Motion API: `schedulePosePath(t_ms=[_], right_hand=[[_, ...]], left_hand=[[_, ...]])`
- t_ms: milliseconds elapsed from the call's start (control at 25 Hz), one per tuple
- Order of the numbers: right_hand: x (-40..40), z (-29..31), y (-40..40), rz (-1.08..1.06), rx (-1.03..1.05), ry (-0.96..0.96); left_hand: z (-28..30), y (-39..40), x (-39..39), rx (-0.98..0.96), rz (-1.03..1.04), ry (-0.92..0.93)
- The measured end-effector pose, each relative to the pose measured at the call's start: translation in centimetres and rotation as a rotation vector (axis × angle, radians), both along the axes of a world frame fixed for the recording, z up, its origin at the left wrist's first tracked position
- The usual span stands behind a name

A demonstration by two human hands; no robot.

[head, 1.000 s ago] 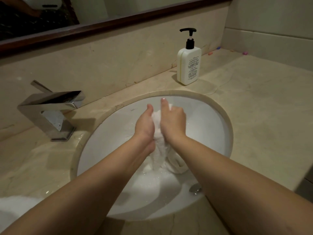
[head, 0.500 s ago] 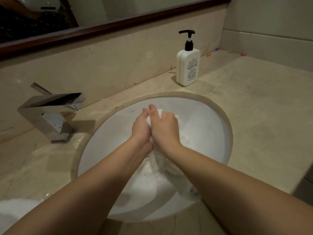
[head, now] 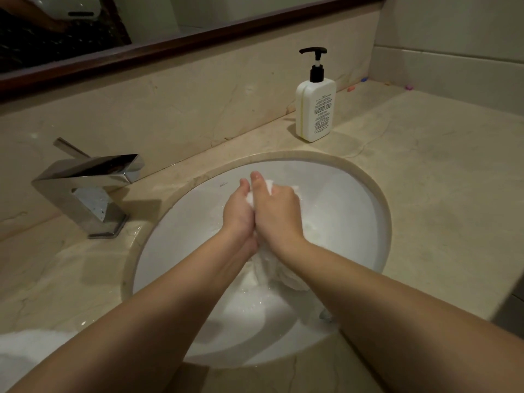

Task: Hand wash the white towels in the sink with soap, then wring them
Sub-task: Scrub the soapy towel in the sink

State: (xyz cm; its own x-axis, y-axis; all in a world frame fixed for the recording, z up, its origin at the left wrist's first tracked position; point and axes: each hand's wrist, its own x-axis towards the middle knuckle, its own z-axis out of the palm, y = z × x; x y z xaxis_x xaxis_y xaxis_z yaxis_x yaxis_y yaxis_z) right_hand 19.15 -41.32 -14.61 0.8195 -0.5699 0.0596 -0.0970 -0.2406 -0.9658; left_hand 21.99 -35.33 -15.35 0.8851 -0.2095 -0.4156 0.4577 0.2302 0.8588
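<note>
Nearest, a second white towel sits on the counter at bottom left. Over the sink, left hand and right hand both grip a wet white towel, pressed together. Faucet left, soap bottle behind.

Dim warm light, soft shadows, wide-angle distortion

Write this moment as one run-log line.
left hand: grips towel | right hand: grips towel | place: over sink | faucet: off
</note>
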Motion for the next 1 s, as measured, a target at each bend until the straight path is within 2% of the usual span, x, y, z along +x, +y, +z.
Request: schedulePosePath(t_ms=[160,280,400,520,640,720,880,1000], right_hand=[[1.0,0.1,-2.8,-0.108,0.032,0.039],[1.1,-0.5,-3.3,0.001,0.072,0.05],[1.4,-0.5,-3.7,0.113,0.197,0.111],[1.3,-0.8,-4.0,0.264,0.241,0.233],[1.0,-1.5,-4.0,0.34,0.147,0.37],[1.2,-2.1,-4.4,0.305,0.044,0.398],[1.0,-2.9,-4.9,0.27,-0.108,0.481],[0.4,-2.7,-4.7,0.326,-0.204,0.565]], left_hand=[[0.3,-0.3,-0.5,0.214,-0.152,-0.094],[0.2,1.0,1.1,0.29,-0.177,-0.122],[0.3,2.9,2.4,0.338,-0.217,-0.116],[0.0,4.0,2.7,0.521,-0.289,-0.062],[-0.1,5.2,3.2,0.621,-0.431,-0.05],[-0.8,6.2,4.1,0.748,-0.513,-0.086],[-2.2,6.3,3.9,0.912,-0.337,-0.318],[-1.7,5.8,3.1,1.141,-0.281,-0.475]])
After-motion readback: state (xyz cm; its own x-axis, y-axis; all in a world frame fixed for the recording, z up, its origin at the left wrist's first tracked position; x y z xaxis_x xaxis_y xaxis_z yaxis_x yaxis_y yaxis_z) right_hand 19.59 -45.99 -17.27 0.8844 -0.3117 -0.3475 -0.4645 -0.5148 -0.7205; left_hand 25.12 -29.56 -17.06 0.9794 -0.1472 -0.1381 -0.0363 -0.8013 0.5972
